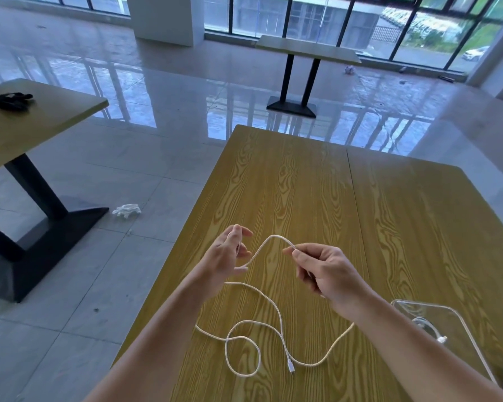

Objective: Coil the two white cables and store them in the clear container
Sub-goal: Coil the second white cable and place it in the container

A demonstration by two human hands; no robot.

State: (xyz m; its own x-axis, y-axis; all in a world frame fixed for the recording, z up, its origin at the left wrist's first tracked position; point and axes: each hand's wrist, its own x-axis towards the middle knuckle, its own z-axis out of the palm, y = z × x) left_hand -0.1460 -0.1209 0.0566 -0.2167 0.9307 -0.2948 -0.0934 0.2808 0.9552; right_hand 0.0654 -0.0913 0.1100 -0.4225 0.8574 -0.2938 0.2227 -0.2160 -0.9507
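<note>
At the centre of the frame the right hand point(323, 271) pinches the white cable point(276, 320) near one end between thumb and forefinger, while the left hand point(230, 253) has its fingers loosely curled with the cable running through them, though how firmly it grips I cannot tell. The rest of the cable trails in loose loops on the bench point(302, 184) below, its plug lying free. Those loops cross and could knot as slack is drawn in, and the clear container point(459, 314) at lower right, already holding another coiled cable point(427, 326), sits near the bench edge, where a snag might shift it.
</note>
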